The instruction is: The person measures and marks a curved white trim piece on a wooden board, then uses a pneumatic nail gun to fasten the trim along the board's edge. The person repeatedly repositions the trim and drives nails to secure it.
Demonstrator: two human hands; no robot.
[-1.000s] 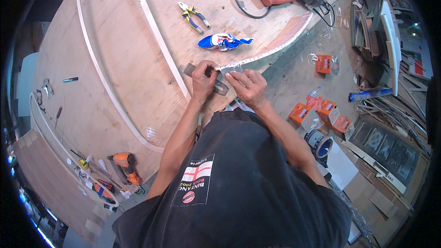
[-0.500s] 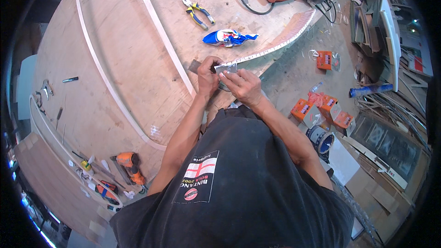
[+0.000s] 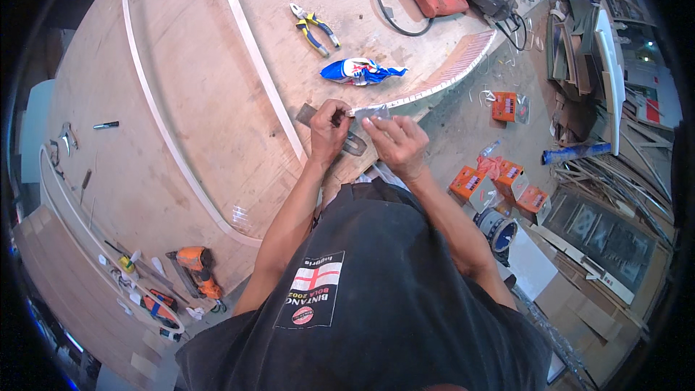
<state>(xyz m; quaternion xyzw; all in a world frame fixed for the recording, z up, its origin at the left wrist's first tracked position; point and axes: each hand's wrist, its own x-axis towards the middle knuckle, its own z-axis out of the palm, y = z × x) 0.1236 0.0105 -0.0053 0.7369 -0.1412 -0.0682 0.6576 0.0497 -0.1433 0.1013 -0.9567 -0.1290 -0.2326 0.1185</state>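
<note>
Both hands [image 3: 365, 134] pinch thin clear strip [image 3: 371, 111] over plywood table [image 3: 210, 94].

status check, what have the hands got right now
Left hand and right hand both pinching a small clear strip. At workbench edge. Grey flat piece beneath them. Nothing blocking.

Left hand [image 3: 331, 129]: centre of the frame, slightly above the middle. Knuckles up, fingers curled inward, thumb and fingertips pinched together at its upper right edge.

Left forearm: bare, running from the lower centre-left up and slightly right to the wrist; elbow bent, close against the torso.

Right hand [image 3: 394, 145]: just right of the left hand, a little lower. Back of the hand upward, fingers half-curled, fingertips pointing up-left toward the left hand's fingertips, the two nearly meeting.

Right forearm: bare, descending to the lower right, elbow out to the side.
</note>
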